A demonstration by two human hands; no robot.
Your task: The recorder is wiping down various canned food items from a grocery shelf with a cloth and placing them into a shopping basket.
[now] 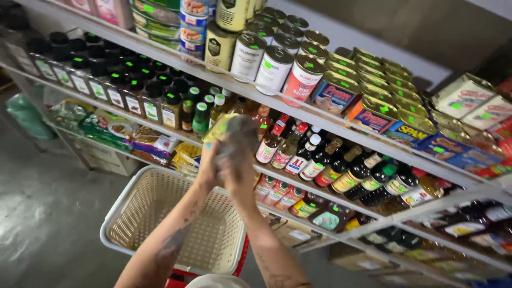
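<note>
- The thing in hand is a small packet (230, 140), greyish with a yellow-green edge, blurred by motion; it sits just above the far rim of the cream basket (140, 209) and in front of the sauce-bottle shelf (341, 193).
- Handling, as a judgement: it looks light and soft, more pouch than jar, since the outline seems to bend under the fingers. It should give when squeezed and is unlikely to break (what is inside cannot be told).
- A film wrapper like this may be slippery; taking it across the middle with the palm behind it seems safer than pinching a corner.
- The left hand (209, 162) has its grip closed on the packet's near-left side, fingers wrapped round the lower edge.
- The right hand (240, 169) also has its grip closed on the packet, cupping it from the right and below, so both hands share the hold.
- Both forearms rise steeply from the bottom of the view, crossing over the basket's open mouth, wrists bent toward each other.
- Above the basket, beyond the hands, the upper shelf carries tins (301, 79) in rows, untouched.
</note>
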